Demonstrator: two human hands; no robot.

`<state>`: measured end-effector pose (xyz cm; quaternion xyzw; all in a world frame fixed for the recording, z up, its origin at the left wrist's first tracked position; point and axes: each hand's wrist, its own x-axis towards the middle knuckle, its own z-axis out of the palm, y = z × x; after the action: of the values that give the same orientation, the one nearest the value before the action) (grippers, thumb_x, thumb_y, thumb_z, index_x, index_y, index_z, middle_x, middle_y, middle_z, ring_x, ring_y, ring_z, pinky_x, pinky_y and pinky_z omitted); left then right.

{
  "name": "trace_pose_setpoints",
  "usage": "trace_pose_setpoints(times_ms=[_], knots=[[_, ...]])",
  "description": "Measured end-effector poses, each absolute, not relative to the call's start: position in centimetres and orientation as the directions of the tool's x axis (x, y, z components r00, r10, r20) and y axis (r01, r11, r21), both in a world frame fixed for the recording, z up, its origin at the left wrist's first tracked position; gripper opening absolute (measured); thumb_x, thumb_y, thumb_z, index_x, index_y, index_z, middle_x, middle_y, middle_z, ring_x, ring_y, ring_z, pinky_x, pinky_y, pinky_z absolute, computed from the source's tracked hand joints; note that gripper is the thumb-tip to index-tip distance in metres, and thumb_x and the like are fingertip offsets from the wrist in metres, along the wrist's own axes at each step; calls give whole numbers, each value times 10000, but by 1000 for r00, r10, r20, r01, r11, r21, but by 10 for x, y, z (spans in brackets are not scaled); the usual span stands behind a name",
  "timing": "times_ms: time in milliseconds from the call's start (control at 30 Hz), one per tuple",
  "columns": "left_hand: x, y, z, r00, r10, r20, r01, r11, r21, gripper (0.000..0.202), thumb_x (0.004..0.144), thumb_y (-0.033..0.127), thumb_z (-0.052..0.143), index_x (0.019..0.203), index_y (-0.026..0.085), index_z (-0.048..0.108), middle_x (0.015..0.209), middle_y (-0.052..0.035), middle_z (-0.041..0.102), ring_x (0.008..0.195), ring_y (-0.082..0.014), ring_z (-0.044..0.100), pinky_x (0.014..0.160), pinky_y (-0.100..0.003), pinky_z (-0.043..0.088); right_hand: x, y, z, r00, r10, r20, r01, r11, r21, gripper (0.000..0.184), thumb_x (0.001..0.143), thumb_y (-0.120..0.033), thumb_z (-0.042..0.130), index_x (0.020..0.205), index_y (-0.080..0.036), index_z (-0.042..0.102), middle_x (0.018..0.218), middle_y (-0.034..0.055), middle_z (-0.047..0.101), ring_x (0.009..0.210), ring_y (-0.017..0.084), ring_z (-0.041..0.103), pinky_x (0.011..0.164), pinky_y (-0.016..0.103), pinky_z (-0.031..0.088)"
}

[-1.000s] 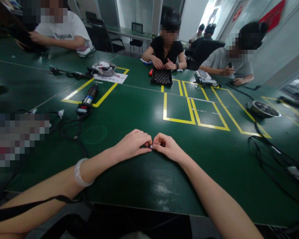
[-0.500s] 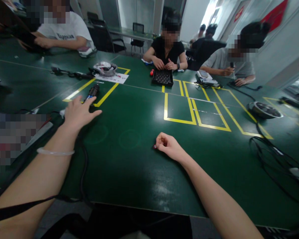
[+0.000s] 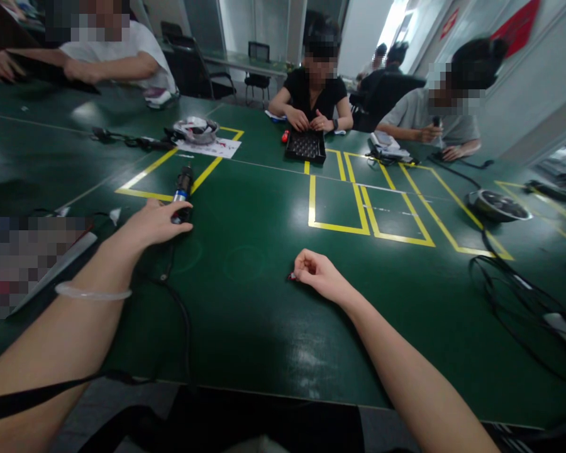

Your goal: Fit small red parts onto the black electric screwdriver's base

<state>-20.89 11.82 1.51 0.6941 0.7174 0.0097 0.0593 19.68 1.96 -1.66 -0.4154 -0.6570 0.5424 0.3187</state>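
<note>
My left hand (image 3: pixel 163 221) is closed around the rear end of an electric screwdriver (image 3: pixel 183 189). The tool is black with a blue and silver band, and its thin tip points away from me. A black cable (image 3: pixel 182 305) trails from it towards the table's near edge. My right hand (image 3: pixel 318 274) rests on the green table with thumb and fingers pinched. Between those fingertips a small dark and red piece (image 3: pixel 291 276) sticks out, too small to make out fully.
Yellow tape (image 3: pixel 339 229) marks several rectangles on the table (image 3: pixel 245 314). A clear bowl (image 3: pixel 195 131) stands on a paper sheet at the back left. Across from me a person works over a black tray (image 3: pixel 305 148). A metal bowl (image 3: pixel 500 206) and loose cables (image 3: pixel 514 283) lie right.
My left hand has closed on the electric screwdriver and drawn it towards me and slightly right, out of the taped area. Its cable has shifted right. My right hand stays put.
</note>
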Motion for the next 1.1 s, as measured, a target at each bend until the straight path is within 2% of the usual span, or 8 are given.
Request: trace_pose_setpoints(times_ms=[200, 300, 367, 533, 700, 900, 1100], knots=[[-139, 77, 9, 182, 981, -72, 970, -167, 178, 733, 842, 716, 531, 1482, 361, 510, 1173, -126, 467, 1025, -295, 591, 934, -421, 491, 197, 21, -16, -443, 896, -35, 157, 39, -987, 114, 747, -221, 643, 793, -186, 545, 684, -39, 579, 597, 89, 472, 568, 220, 360], [-96, 56, 12, 270, 960, -73, 945, -249, 214, 710, 824, 708, 547, 1465, 404, 521, 1194, -105, 456, 959, -269, 625, 902, -410, 515, 197, 22, -15, -440, 897, -45, 131, 15, -991, 137, 745, -240, 661, 794, -185, 546, 698, -31, 604, 599, 90, 496, 561, 217, 373], [-70, 43, 16, 317, 945, -81, 931, -294, 216, 704, 830, 697, 542, 1471, 407, 520, 1210, -109, 452, 899, -258, 638, 841, -407, 530, 198, 23, -15, -434, 900, -43, 122, 11, -992, 123, 740, -229, 649, 794, -184, 549, 708, -25, 618, 601, 90, 511, 557, 214, 382], [-21, 20, 24, 467, 881, -82, 871, -442, 215, 666, 876, 668, 498, 1469, 370, 543, 1185, -148, 481, 962, -320, 637, 763, -422, 528, 203, 24, -13, -386, 920, -69, 138, -16, -990, 93, 705, -185, 600, 771, -188, 535, 624, -57, 574, 502, 69, 479, 484, 193, 361], [-8, 14, 25, 592, 803, -63, 796, -571, 200, 628, 908, 701, 429, 1445, 400, 552, 1093, -140, 539, 838, -284, 644, 655, -375, 489, 209, 23, -11, -403, 906, -127, 177, -59, -982, 102, 693, -176, 580, 779, -185, 526, 610, -65, 596, 425, 51, 473, 405, 168, 319], [-11, 14, 16, 601, 791, -115, 794, -576, 195, 723, 898, 762, 384, 1528, 411, 440, 970, -121, 634, 782, -304, 666, 613, -369, 454, 215, 23, -4, -514, 835, -196, 186, -114, -976, 107, 737, -187, 631, 790, -174, 540, 573, -68, 610, 395, 45, 478, 362, 146, 313], [-6, 8, 20, 564, 815, -134, 824, -543, 163, 706, 907, 743, 400, 1522, 401, 440, 998, -110, 679, 833, -308, 691, 672, -371, 480, 213, 20, -2, -553, 806, -208, 176, -132, -976, 132, 794, -231, 660, 812, -169, 546, 485, -92, 572, 352, 33, 421, 346, 128, 304]])
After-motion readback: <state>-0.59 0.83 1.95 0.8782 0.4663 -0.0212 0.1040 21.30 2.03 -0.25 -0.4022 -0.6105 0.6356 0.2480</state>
